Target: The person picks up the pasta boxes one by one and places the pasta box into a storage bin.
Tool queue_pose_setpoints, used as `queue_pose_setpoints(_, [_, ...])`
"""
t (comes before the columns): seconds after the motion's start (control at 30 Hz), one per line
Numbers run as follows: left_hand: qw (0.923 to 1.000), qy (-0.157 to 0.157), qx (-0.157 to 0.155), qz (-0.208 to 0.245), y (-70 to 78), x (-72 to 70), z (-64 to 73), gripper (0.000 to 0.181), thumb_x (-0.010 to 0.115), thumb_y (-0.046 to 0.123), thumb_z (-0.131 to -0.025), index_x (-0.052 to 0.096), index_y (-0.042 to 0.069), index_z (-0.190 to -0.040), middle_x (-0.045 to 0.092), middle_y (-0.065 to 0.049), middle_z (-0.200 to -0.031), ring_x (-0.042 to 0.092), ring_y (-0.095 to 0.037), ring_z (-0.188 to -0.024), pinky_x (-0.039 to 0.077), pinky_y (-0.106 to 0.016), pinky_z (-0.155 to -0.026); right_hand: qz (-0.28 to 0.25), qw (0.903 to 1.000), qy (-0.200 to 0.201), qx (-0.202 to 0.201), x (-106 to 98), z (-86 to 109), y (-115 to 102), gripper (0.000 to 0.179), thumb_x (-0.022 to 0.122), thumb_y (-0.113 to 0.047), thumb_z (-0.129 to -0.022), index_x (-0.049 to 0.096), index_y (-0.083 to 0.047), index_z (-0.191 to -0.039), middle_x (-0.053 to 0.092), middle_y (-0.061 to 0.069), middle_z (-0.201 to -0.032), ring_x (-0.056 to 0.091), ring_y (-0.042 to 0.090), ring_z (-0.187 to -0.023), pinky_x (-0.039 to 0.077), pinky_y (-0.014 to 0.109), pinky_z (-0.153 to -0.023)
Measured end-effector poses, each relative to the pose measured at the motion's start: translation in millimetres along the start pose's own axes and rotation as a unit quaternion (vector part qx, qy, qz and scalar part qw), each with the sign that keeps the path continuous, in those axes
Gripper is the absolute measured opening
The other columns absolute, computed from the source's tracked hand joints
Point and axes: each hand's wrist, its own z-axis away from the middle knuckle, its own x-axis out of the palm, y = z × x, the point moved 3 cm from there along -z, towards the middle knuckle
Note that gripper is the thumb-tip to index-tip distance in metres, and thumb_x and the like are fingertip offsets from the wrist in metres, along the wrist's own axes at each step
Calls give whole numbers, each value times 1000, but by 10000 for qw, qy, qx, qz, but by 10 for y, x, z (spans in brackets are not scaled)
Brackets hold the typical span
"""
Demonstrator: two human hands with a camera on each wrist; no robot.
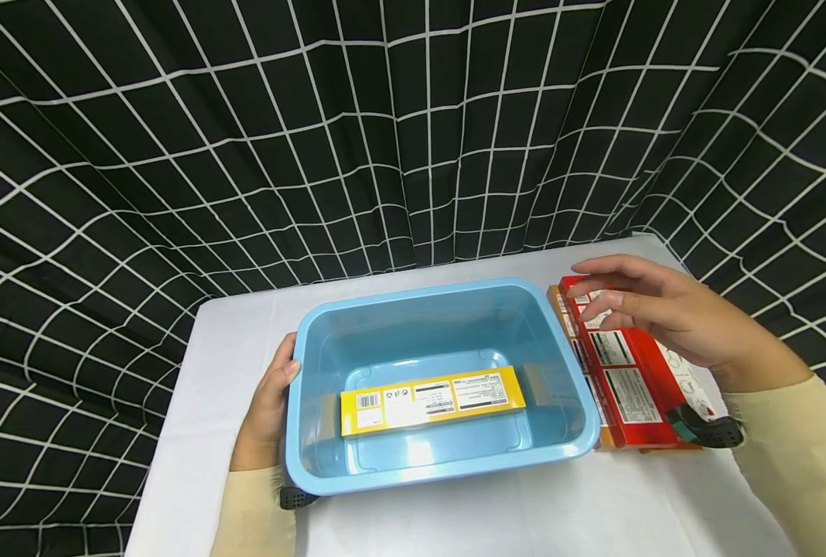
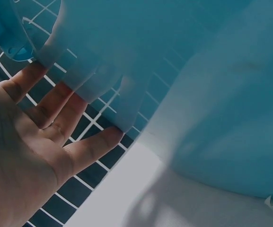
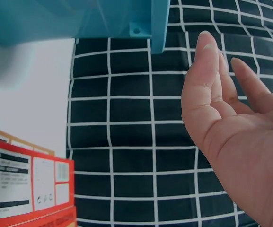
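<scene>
Gripping the bin (image 1: 420,321), my left hand (image 1: 270,402) hooks its thumb over the rim, fingers against the outer wall. The yellow box (image 1: 432,401) lies inside, between my hands. My right hand (image 1: 653,309), loosely bent and free, hangs raised near a red box (image 1: 615,365) and an orange box (image 1: 571,333). The white table (image 1: 225,356) spreads below both hands.

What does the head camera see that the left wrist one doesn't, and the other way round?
Only the head view shows the yellow box lying inside the blue bin, the right hand, and the red box beside the bin.

Only the left wrist view shows the palm side of the left hand, with four fingers reaching the bin's outer wall.

Both show the bin, the left hand, the white tabletop and the black gridded cloth.
</scene>
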Motion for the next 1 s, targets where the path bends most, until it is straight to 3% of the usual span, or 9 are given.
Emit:
queue_pose_setpoints(0.27, [10000,-39,37,-38,-28,-20,-4,54,38,33,-106,48,12,-155,54,-23,-141,54,-36,-124,56,-50,-96,-146,9981,342,498,-55,103,112,48,62,-12,-110,54,-13,-157,54,9,-149,58,29,-126,63,44,-84])
queue_pose_setpoints(0.5, [9999,-25,72,-66,-13,-16,-18,54,40,31,-105,49,9,-153,56,-23,-136,56,-35,-119,58,-47,-91,-338,9987,250,284,-158,200,224,49,55,-4,-111,50,-10,-159,54,11,-149,63,27,-122,63,40,-85])
queue_pose_setpoints(1.0, [9995,41,298,-138,15,-21,-26,55,43,27,-103,51,4,-152,58,-24,-137,56,-38,-122,57,-46,-94,-870,9942,630,27,-301,380,423,50,52,8,-109,53,-8,-157,62,9,-143,73,23,-109,62,33,-83])
